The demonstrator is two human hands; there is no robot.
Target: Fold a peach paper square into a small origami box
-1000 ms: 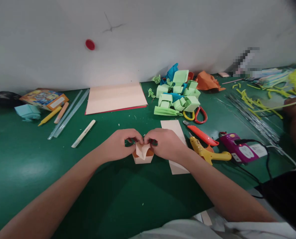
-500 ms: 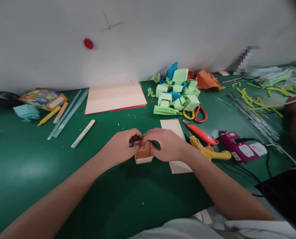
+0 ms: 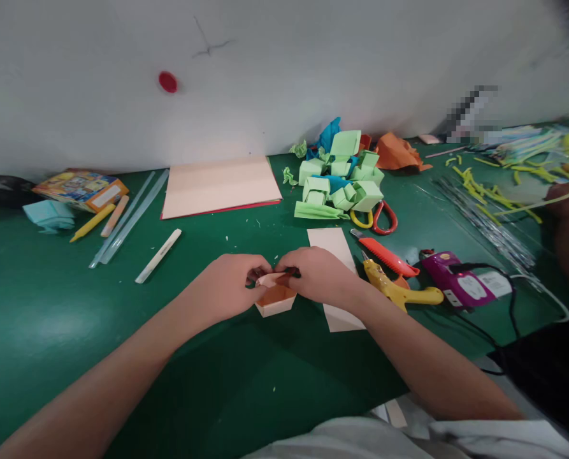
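Between my hands is a small peach paper box (image 3: 276, 306), its open top facing me. My left hand (image 3: 234, 284) pinches the box's far left side, with the fingers curled. My right hand (image 3: 315, 274) grips the far right side in the same way. A peach flap at the back of the box stands between my fingertips; the fingertips themselves are partly hidden. Under my right wrist lies a peach paper strip (image 3: 344, 319). Just right of it are a red-orange utility knife (image 3: 388, 256) and a yellow glue gun (image 3: 401, 290).
Folded green paper boxes (image 3: 341, 182) are heaped at the back, beside scissors (image 3: 384, 218) and crumpled orange paper (image 3: 399, 153). A peach paper stack (image 3: 222, 185), a white stick-like tool (image 3: 158, 256) and glue sticks (image 3: 134, 220) lie left. A purple power strip (image 3: 460, 280) and another person's arm (image 3: 568, 242) are right.
The flap at the back of the box now lies across between my fingertips, and the box's opening shows more. My fingers have shifted slightly along its rim.
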